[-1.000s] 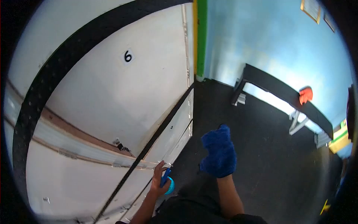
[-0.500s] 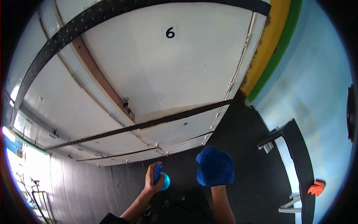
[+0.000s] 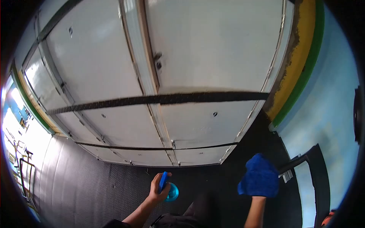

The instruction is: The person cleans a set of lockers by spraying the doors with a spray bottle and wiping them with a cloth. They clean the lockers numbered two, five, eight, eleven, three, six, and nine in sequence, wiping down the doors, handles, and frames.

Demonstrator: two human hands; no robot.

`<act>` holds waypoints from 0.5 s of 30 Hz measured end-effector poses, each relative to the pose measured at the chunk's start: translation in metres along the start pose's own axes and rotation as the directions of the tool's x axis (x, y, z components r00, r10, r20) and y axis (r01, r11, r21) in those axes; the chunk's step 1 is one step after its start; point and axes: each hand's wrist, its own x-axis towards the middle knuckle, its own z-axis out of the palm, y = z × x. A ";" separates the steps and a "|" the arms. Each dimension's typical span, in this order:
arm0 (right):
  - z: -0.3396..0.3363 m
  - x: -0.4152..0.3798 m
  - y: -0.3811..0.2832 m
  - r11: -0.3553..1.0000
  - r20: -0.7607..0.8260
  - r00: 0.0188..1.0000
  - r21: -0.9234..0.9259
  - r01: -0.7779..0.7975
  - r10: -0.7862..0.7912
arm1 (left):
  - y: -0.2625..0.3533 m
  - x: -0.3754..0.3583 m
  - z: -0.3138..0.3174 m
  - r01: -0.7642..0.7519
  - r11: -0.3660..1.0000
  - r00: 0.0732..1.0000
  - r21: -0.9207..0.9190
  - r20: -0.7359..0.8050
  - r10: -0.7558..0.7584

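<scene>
My left hand is wrapped round a spray bottle with a blue trigger top and a clear turquoise body, low in the middle of the view. To its right, a fluffy blue mitt covers my right hand, so the fingers are hidden; only the wrist and forearm show below it. Neither hand touches the white cabinet doors, which stand beyond them.
Black strips cross the cabinet front. Dark textured flooring lies below. At the right are a pale blue wall, a black frame and an orange item. Metal frames stand far left.
The view has shifted, showing more of the lower doors. My right hand in the mitt has moved right, farther from my left hand, which still holds the bottle.
</scene>
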 end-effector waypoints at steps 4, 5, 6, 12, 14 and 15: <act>0.057 -0.048 -0.018 0.998 0.148 0.989 -0.065 0.008 0.001 | -0.069 -0.028 0.011 0.030 0.993 0.994 -0.114 -0.100 -0.041; 0.071 -0.067 -0.024 0.996 0.193 0.981 -0.091 -0.020 0.037 | -0.096 -0.036 0.023 0.006 0.995 0.997 -0.104 -0.072 -0.014; 0.087 -0.085 -0.033 0.991 0.225 0.970 -0.118 -0.064 0.089 | -0.132 -0.041 0.038 0.059 0.976 0.993 -0.210 -0.088 -0.079; 0.132 -0.113 -0.088 0.912 0.326 0.872 -0.311 -0.267 0.366 | -0.167 -0.029 0.055 0.077 0.939 0.997 -0.334 0.017 -0.076; 0.129 -0.119 -0.107 0.922 0.312 0.883 -0.281 -0.266 0.350 | -0.142 -0.003 0.042 -0.086 0.934 0.996 -0.347 -0.046 0.075; 0.126 -0.120 -0.112 0.932 0.312 0.890 -0.257 -0.258 0.332 | -0.126 0.012 0.033 -0.244 0.908 0.969 -0.340 -0.118 0.217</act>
